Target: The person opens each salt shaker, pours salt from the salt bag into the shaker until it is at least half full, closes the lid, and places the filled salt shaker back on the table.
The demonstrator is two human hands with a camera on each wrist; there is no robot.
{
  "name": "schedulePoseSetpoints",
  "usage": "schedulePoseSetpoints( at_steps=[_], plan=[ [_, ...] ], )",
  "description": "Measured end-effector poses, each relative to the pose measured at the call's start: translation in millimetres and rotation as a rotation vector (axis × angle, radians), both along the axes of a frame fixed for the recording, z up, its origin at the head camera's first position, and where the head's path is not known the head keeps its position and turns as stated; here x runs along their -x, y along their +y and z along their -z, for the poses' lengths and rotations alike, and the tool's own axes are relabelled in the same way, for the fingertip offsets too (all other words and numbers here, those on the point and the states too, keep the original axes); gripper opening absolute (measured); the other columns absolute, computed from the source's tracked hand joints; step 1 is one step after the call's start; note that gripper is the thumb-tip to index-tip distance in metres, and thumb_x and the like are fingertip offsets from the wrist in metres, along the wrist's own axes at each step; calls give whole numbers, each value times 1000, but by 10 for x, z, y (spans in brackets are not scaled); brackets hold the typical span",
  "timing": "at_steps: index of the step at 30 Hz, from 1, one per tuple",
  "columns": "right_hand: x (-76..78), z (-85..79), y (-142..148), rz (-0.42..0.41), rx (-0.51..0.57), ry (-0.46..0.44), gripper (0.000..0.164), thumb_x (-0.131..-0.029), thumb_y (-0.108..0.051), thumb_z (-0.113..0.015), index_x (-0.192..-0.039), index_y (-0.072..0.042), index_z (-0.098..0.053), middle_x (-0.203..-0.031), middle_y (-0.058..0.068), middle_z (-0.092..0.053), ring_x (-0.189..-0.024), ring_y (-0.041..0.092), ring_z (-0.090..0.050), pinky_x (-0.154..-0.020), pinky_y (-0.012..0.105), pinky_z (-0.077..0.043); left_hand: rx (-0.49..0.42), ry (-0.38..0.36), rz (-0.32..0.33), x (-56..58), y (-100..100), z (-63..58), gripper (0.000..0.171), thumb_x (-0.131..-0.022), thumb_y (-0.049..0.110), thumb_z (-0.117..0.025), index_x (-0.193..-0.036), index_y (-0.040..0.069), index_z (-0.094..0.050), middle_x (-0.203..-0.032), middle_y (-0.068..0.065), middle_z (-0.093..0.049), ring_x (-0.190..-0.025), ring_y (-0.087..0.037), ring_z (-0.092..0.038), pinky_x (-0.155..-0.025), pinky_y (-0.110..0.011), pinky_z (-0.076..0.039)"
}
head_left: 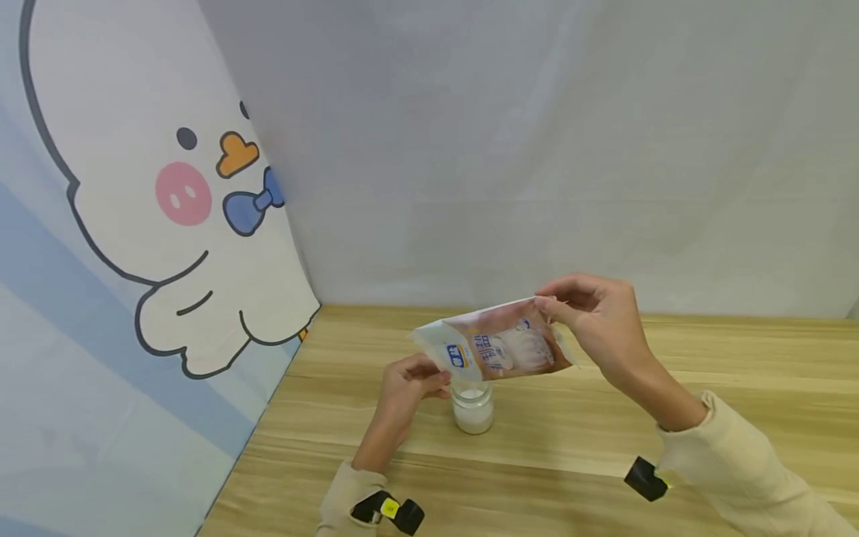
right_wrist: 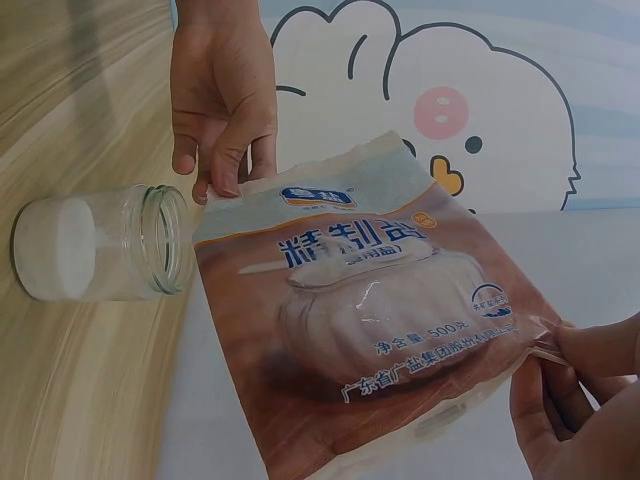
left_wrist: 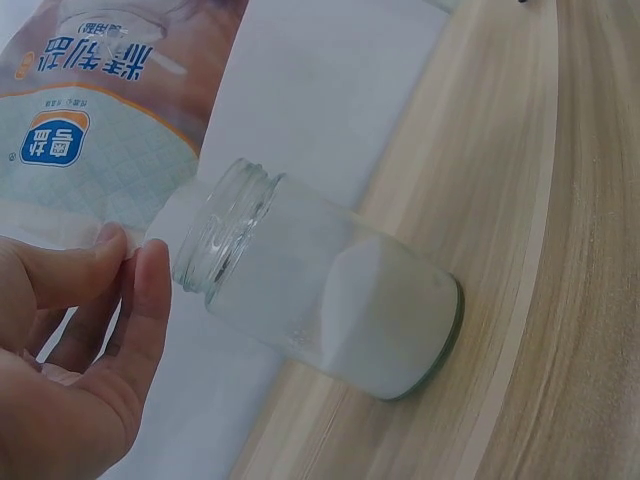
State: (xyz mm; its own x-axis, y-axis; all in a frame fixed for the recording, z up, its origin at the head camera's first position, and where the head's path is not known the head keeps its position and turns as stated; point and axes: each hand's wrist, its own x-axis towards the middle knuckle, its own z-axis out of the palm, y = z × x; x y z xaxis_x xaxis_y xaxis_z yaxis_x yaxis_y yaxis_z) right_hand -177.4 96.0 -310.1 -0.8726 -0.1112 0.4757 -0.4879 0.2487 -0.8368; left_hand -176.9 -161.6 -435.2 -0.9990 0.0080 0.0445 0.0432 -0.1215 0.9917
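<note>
My left grip (head_left: 403, 391) and right grip (head_left: 607, 324) pinch opposite ends of a brown-and-pale-blue plastic packet (head_left: 496, 347), its lower left end near a clear glass jar's (head_left: 473, 409) mouth. White powder (left_wrist: 400, 310) partly fills the jar, upright on the wood-grain desk (head_left: 570, 455).

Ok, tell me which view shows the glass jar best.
The left wrist view: the glass jar appears largest, threaded neck to base, with white contents visible. The head view shows it small, below the packet; the right wrist, mid-sized, at left.

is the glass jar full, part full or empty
Part full: white contents fill the lower part of the glass jar, with clear glass above.
</note>
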Motion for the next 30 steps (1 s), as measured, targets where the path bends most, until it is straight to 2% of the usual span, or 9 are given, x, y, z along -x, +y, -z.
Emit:
schedulePoseSetpoints(
  at_steps=[7, 17, 21, 27, 30],
  plan=[
    [53, 45, 31, -25, 34, -4, 11, -88, -6, -67, -90, 4, -70, -85, 11, -68, -76, 13, -64, -68, 18, -55, 8, -6, -21, 31, 30, 21, 14, -78, -7, -70, -90, -12, -64, -80, -12, -65, -70, -19, -61, -62, -32, -60],
    [122, 92, 89, -42, 43, -6, 10, -88, -5, -66, -90, 5, -70, -86, 12, -67, -77, 13, -64, -72, 18, -55, 11, -7, -31, 73, 72, 52, 11, -79, -9, -69, -88, -11, -64, -82, -18, -65, -70, -18, -61, -61, -31, -59],
    [149, 110, 112, -40, 40, -4, 10, -88, -5, -66, -90, 4, -70, -86, 13, -68, -77, 13, -64, -71, 18, -55, 17, -3, -31, 87, 88, 59, 11, -79, -9, -69, -88, -11, -64, -82, -17, -65, -69, -19, -61, -61, -31, -59],
    [208, 125, 122, -40, 25, 3, 10, -88, -6, -67, -90, 3, -70, -86, 12, -68, -75, 15, -64, -68, 19, -55, 13, -1, -46, 115, 111, 74, 7, -78, -8, -70, -84, -6, -66, -82, -16, -65, -69, -20, -62, -60, -31, -59],
    [232, 135, 132, -43, 30, 5, 9, -88, -6, -67, -90, 3, -70, -85, 12, -68, -75, 15, -63, -67, 19, -54, 19, 0, -49, 128, 125, 87, 9, -78, -8, -70, -86, -9, -65, -81, -15, -65, -69, -20, -61, -60, -31, -59]
  ],
)
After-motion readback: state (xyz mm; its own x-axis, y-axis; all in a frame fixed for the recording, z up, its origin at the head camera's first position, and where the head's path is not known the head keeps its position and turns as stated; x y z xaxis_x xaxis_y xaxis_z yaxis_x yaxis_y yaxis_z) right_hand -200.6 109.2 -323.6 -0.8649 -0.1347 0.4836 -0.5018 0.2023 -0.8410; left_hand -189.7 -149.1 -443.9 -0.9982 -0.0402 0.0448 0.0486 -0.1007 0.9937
